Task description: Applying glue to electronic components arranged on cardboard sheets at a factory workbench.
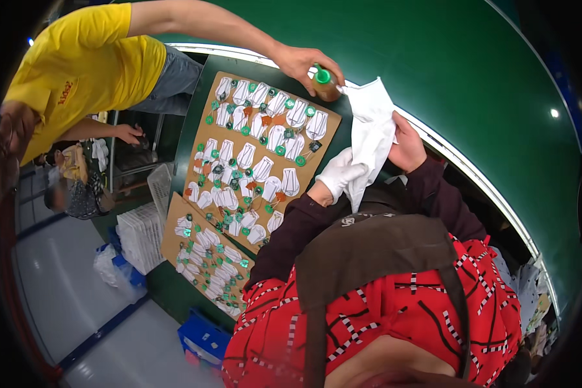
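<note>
A white cloth (374,123) hangs upright in front of my chest, its top reaching over the white edge strip of the green table. My left hand (341,174), in a white glove, grips the cloth's lower left side. On the other side my bare right hand (407,143) holds the cloth's right edge, some of its fingers hidden behind it. From the upper left a co-worker's hand (307,66) holds a brownish bottle (325,85) with a green part at one end. The bottle's pale tip points at the cloth's upper left edge; whether they touch, I cannot tell.
Left of me, a large cardboard sheet (236,139) and a smaller one (169,242) carry rows of white oval pieces and small green parts. The green table (465,71) stretches beyond. White crates (139,236) and a blue bin (202,337) stand at the lower left.
</note>
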A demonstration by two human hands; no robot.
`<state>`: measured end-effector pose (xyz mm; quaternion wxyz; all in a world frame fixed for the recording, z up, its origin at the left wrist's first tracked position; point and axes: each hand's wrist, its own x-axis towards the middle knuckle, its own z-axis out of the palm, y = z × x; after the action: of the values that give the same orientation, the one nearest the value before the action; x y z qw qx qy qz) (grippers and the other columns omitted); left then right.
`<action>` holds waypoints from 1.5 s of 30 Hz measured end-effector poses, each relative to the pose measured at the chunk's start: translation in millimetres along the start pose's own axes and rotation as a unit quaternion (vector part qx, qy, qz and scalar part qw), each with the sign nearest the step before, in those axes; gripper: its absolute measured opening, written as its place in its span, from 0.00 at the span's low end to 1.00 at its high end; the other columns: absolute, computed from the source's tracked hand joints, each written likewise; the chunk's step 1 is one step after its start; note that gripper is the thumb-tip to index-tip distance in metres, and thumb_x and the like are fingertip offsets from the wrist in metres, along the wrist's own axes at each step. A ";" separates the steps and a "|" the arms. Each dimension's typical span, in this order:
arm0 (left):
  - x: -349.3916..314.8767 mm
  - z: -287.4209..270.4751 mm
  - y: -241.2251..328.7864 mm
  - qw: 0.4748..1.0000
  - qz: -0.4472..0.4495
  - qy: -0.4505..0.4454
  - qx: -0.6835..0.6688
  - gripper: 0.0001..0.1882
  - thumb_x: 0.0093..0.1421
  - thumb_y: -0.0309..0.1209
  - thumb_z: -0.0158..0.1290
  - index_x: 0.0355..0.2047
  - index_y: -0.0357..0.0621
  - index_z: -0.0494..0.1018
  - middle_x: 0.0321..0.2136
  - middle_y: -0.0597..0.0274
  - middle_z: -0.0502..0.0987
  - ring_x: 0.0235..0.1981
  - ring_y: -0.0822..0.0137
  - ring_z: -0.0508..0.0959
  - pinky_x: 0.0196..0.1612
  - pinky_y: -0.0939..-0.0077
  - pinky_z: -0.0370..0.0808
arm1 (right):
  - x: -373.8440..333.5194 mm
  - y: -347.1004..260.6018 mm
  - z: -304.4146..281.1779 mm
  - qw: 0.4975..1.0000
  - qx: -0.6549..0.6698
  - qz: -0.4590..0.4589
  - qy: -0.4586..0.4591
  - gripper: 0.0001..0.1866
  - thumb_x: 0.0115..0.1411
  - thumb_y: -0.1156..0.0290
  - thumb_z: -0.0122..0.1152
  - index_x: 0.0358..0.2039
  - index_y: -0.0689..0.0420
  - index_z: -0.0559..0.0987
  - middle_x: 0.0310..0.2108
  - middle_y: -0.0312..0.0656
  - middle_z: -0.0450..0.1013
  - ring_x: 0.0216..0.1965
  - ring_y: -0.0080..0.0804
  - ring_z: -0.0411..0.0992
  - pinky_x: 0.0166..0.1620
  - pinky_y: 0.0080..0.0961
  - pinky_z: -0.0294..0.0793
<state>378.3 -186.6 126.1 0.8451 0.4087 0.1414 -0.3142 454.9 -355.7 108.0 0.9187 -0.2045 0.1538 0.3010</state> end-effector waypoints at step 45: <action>140.2 -43.5 50.4 0.631 0.350 0.362 0.589 0.10 0.46 0.30 0.52 0.31 0.44 0.68 0.31 0.54 0.71 0.36 0.53 0.70 0.37 0.65 0.68 | 101.9 -39.5 117.8 0.401 -0.833 -0.309 -0.222 0.10 0.41 0.84 0.56 0.27 0.60 0.76 0.23 0.40 0.68 0.24 0.33 0.71 0.29 0.23 0.70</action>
<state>518.6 -187.3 59.7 0.3516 0.9195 0.0669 0.1624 576.7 -279.6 180.2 0.3254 -0.8284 -0.4559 0.0103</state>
